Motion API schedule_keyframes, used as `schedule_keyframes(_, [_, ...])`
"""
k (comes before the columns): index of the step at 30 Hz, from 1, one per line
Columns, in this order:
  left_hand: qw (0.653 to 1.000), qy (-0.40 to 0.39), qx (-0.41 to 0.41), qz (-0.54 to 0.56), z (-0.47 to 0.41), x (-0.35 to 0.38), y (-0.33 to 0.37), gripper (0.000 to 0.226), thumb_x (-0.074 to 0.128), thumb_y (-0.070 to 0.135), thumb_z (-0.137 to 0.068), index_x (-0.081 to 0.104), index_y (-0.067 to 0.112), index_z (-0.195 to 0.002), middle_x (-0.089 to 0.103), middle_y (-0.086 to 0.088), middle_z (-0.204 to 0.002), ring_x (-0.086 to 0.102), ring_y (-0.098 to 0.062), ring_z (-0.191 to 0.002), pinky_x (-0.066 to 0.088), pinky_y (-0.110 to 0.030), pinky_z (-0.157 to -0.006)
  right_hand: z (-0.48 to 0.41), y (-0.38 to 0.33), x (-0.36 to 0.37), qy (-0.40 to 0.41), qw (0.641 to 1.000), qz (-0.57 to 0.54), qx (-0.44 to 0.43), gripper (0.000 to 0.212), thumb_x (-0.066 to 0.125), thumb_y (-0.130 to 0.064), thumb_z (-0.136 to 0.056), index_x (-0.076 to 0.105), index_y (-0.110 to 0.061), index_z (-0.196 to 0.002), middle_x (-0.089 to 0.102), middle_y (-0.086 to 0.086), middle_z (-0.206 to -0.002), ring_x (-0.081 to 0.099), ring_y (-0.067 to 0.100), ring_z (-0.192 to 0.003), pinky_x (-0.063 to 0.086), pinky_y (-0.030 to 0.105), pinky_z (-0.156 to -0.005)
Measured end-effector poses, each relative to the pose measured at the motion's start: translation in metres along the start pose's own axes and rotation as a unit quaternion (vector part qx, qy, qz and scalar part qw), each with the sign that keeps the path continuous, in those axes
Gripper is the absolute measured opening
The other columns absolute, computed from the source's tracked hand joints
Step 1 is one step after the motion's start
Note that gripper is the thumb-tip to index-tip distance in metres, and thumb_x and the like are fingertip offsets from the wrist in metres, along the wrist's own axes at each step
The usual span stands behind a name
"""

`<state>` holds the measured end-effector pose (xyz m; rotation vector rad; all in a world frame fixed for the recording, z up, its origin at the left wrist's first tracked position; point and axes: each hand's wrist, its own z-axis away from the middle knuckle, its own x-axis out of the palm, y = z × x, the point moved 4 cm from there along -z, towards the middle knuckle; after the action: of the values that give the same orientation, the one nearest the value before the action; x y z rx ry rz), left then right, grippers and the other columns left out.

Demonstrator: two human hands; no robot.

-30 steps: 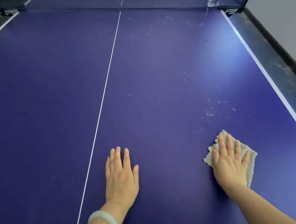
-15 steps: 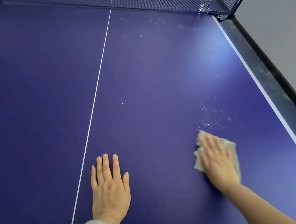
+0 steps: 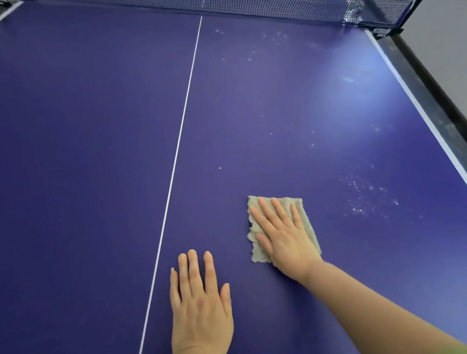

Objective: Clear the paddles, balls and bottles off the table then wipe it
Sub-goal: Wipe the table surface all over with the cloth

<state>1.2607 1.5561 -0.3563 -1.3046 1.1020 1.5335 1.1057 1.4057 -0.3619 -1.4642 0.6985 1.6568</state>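
Note:
A blue table-tennis table (image 3: pixel 82 162) fills the view, with a white centre line. My right hand (image 3: pixel 283 234) lies flat with straight fingers on a grey-beige cloth (image 3: pixel 301 207) and presses it onto the table, just right of the centre line. My left hand (image 3: pixel 200 305) rests flat on the bare table beside it, fingers straight, a pale bangle on the wrist. No paddles, balls or bottles show on this half.
White specks (image 3: pixel 368 195) lie on the surface to the right of the cloth, and more specks (image 3: pixel 270 39) near the net (image 3: pixel 238 2). The table's right edge (image 3: pixel 433 134) runs beside a dark strip and a grey wall.
My right hand has slid the cloth leftward, away from the specks and toward the centre line. My left hand stays flat on the table.

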Motion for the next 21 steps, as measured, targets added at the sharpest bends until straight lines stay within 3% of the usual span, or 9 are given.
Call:
schedule_keyframes(2, [1.000, -0.003, -0.001, 0.005, 0.000, 0.000, -0.001, 0.066, 0.023, 0.041, -0.095, 0.035, 0.003, -0.147, 0.033, -0.025, -0.152, 0.027, -0.040, -0.143, 0.027, -0.057, -0.112, 0.012, 0.027, 0.001, 0.015, 0.999, 0.002, 0.038, 0.055, 0.011, -0.044, -0.102, -0.013, -0.037, -0.152, -0.014, -0.014, -0.161, -0.020, 0.011, -0.147, -0.010, 0.044, -0.121])
schedule_keyframes(6, [1.000, -0.010, 0.002, 0.014, 0.000, 0.001, -0.002, 0.066, 0.023, 0.041, -0.096, 0.033, 0.002, -0.148, 0.031, -0.027, -0.153, 0.025, -0.042, -0.144, 0.026, -0.058, -0.113, 0.066, 0.066, 0.003, 0.049, 0.936, -0.080, 0.339, 0.055, 0.011, -0.042, -0.101, -0.018, -0.038, -0.148, -0.011, -0.009, -0.163, -0.014, 0.014, -0.149, -0.006, 0.047, -0.120])
schedule_keyframes(8, [1.000, -0.014, 0.003, 0.016, -0.001, 0.000, -0.001, 0.065, 0.024, 0.041, -0.095, 0.034, 0.002, -0.147, 0.031, -0.027, -0.152, 0.025, -0.042, -0.144, 0.025, -0.058, -0.113, 0.065, 0.041, 0.006, 0.056, 0.924, -0.083, 0.368, 0.054, 0.006, -0.043, -0.099, -0.022, -0.035, -0.145, -0.013, -0.006, -0.163, -0.013, 0.018, -0.150, -0.008, 0.050, -0.119])
schedule_keyframes(10, [1.000, -0.016, -0.001, 0.019, -0.001, -0.001, -0.002, 0.065, 0.026, 0.040, -0.095, 0.036, 0.003, -0.147, 0.032, -0.026, -0.152, 0.027, -0.042, -0.143, 0.024, -0.057, -0.112, 0.037, 0.005, 0.007, 0.043, 0.946, -0.064, 0.316, 0.055, 0.005, -0.042, -0.100, -0.025, -0.033, -0.144, -0.016, -0.005, -0.163, -0.016, 0.019, -0.149, -0.009, 0.050, -0.119])
schedule_keyframes(14, [1.000, -0.017, -0.002, 0.023, 0.000, -0.002, -0.003, 0.064, 0.028, 0.040, -0.094, 0.039, 0.003, -0.145, 0.034, -0.026, -0.150, 0.031, -0.041, -0.142, 0.028, -0.057, -0.114, -0.061, -0.061, -0.004, 0.032, 0.990, -0.036, 0.131, 0.058, 0.010, -0.043, -0.103, -0.017, -0.029, -0.153, -0.017, -0.005, -0.162, -0.021, 0.018, -0.148, -0.011, 0.050, -0.119])
schedule_keyframes(21, [0.999, -0.014, -0.002, 0.034, -0.001, -0.001, -0.005, 0.062, 0.032, 0.040, -0.094, 0.042, 0.005, -0.145, 0.037, -0.025, -0.150, 0.033, -0.039, -0.141, 0.022, -0.055, -0.110, -0.163, -0.138, -0.010, -0.007, 0.994, 0.014, -0.112, 0.056, 0.014, -0.043, -0.104, -0.002, -0.028, -0.156, -0.007, -0.005, -0.164, -0.010, 0.024, -0.150, -0.010, 0.052, -0.117])
